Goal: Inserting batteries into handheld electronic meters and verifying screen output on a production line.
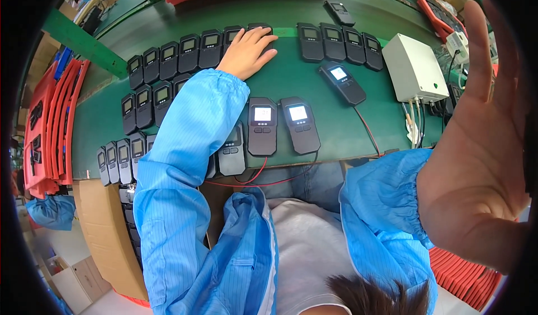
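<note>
Device (pixel 259 25) lay partly covered by my left hand (pixel 247 50), fingers spread, not closed around it. One lit, wired unit (pixel 343 84) lay between both hands. My right hand (pixel 476 141) was raised, open, empty.

A white box (pixel 413 68) stands on the green bench (pixel 294 82), with red trays (pixel 66 126) far left.

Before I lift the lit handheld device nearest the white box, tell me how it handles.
The lit handheld device should stay stiff: it looks like hard plastic. It probably won't roll, lying flat on the green tabletop. The red cable at its lower end may tug.
</note>
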Available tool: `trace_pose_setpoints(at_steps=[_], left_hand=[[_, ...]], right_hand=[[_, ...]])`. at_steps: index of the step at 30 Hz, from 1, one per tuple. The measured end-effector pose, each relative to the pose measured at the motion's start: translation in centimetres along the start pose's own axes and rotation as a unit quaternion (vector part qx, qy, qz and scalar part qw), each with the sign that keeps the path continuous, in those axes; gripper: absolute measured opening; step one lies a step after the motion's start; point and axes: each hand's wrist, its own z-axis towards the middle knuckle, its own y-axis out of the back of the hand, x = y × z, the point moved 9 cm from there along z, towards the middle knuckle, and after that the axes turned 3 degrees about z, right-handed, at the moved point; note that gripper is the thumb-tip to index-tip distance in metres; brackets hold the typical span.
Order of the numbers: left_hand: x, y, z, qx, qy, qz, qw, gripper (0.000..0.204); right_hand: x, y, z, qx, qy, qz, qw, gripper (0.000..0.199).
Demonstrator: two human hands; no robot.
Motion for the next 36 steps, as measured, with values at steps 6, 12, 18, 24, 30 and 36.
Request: trace_pose_setpoints(at_steps=[6,12,18,24,30,36], left_hand=[[0.1,-0.1,0.0,0.005,-0.001,0.003,1.000,0.042],[0.1,-0.1,0.0,0.000,-0.004,-0.006,1.000,0.042],[0.0,0.0,-0.1,-0.004,-0.006,-0.014,1.000,0.042],[0.2,0.0,-0.2,0.000,-0.003,-0.011,1.000,0.042],[0.4,-0.1,0.1,-0.015,-0.009,-0.008,1.000,0.041],[0.1,0.2,-0.4,-0.021,-0.016,-0.011,1.000,0.041]], right_hand=[[-0.5,-1.1,0.0,0.026,-0.019,-0.034,0.999,0.093],[-1.3,-1.1,0.2,0.049,-0.034,-0.067,0.996,0.092],[-2.2,-1.3,0.3,0.067,-0.053,-0.101,0.991,0.092],[-3.6,-1.4,0.1,0.088,-0.088,-0.126,0.984,0.091],[-5.5,-2.8,0.3,0.120,-0.125,-0.154,0.973,0.090],[-15.8,-4.8,-9.3,0.377,-0.260,-0.381,0.803,0.097]])
